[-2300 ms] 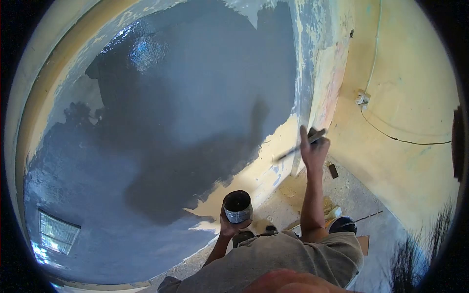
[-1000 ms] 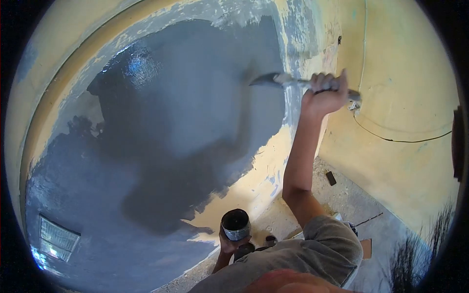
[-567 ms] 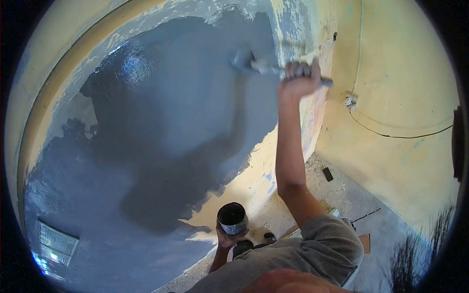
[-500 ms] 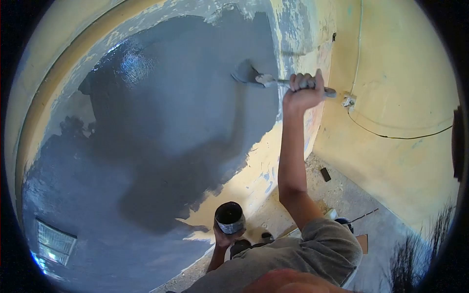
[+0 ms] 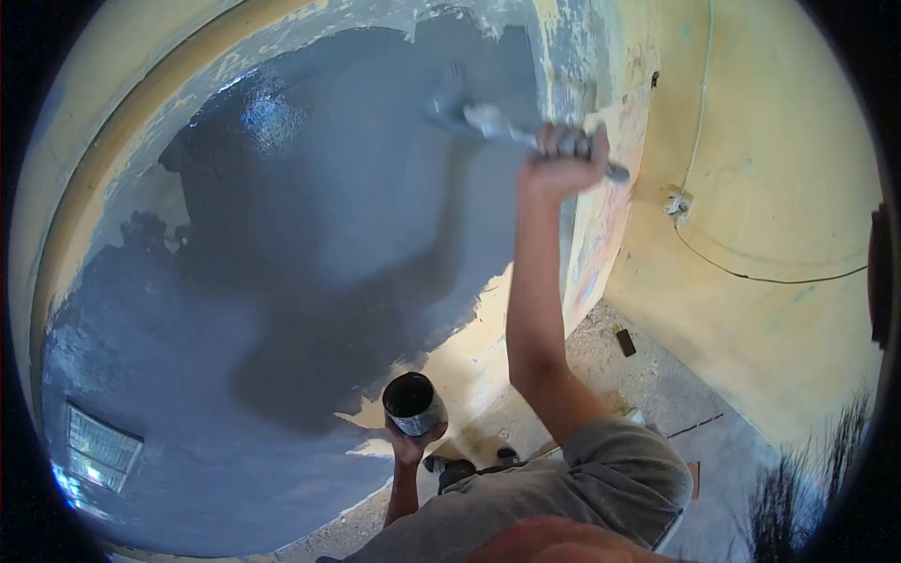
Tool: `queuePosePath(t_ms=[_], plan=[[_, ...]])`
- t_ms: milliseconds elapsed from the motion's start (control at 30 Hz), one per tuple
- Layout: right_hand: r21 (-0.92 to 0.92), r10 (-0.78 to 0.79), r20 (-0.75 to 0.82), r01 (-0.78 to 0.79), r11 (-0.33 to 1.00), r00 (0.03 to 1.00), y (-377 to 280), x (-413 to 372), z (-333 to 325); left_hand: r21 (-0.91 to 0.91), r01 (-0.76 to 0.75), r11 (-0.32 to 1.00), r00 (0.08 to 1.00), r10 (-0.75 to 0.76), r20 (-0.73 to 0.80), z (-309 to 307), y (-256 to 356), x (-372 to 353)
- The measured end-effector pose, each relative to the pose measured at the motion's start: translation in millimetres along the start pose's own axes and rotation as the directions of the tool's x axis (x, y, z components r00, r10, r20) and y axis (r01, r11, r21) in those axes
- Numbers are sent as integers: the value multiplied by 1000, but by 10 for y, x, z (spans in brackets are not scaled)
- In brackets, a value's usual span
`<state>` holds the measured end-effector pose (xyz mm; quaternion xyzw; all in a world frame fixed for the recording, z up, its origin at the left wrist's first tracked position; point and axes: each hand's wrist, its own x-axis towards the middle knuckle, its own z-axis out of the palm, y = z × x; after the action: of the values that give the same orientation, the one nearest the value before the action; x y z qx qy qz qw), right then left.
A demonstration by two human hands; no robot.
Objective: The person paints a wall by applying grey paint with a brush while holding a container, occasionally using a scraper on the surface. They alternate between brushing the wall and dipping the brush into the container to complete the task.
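Observation:
My right hand [image 5: 565,164] is raised against the wall, fingers wrapped round the handle of a paintbrush [image 5: 486,122]. The brush's head, smeared by motion, points left and overlaps the wet grey paint [image 5: 366,169] on the wall. Lower down, my left hand [image 5: 413,441] grips a paint-smeared can [image 5: 428,416] from below and behind. The can is upright with its open mouth toward me, and its inside looks dark.
Bare yellow wall [image 5: 465,342] borders the grey area. A cable runs to a wall socket [image 5: 678,202] at right. On the dusty floor [image 5: 601,366] lies a small dark block [image 5: 625,342]. A small window-like panel [image 5: 103,446] shows at lower left.
My right hand and the paintbrush have moved up and left across the wall. My left hand has shifted the can up and left a little.

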<state>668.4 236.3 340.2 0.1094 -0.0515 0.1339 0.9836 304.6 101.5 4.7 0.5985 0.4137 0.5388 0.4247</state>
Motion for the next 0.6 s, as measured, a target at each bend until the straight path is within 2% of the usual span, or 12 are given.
queuePosePath(t_ms=[33, 100, 133, 167, 233, 300, 400, 433, 467, 500, 567, 600], plan=[[-65, 5, 42, -3, 998, 999, -126, -61, -137, -96, 32, 995, 999, -32, 6, 37, 153, 24], [-135, 14, 82, -3, 991, 996, -396, -140, -236, -38, 81, 996, 996, -80, 40, -38, 166, 14], [-93, -14, 140, 27, 995, 990, -519, -139, -138, 22, 116, 993, 990, -118, 76, -37, 167, 48], [-49, -43, 192, 53, 997, 981, -605, -133, -15, 12, 92, 996, 996, -92, 19, -20, 173, 40], [48, -157, 352, 150, 988, 923, -713, -108, 354, -4, 121, 993, 993, -121, 5, 16, 245, 12], [206, -228, 346, 163, 965, 910, -623, -99, 760, -24, 148, 989, 989, -148, 0, 29, 264, 28], [299, -213, 392, 96, 950, 895, -236, -110, 999, -33, 112, 993, 993, -111, 30, 37, 236, 26], [301, -209, 391, 91, 949, 896, -125, -250, 1005, -57, 46, 997, 999, -45, 15, 65, 241, 17], [197, -67, 158, 35, 980, 985, -13, -421, 976, -81, -22, 996, 1000, 22, 0, 93, 243, 17], [107, 58, -97, -47, 993, 994, 35, -535, 896, -82, -24, 996, 1000, 24, -3, 113, 294, 12], [-13, 88, 96, -87, 996, 992, 48, -654, 116, 12, -5, 1000, 1000, 5, -1, 157, 421, -18], [-94, 106, -203, -127, 987, 973, -55, -706, -110, 5, -7, 1000, 1000, 7, -6, 166, 392, -7]])
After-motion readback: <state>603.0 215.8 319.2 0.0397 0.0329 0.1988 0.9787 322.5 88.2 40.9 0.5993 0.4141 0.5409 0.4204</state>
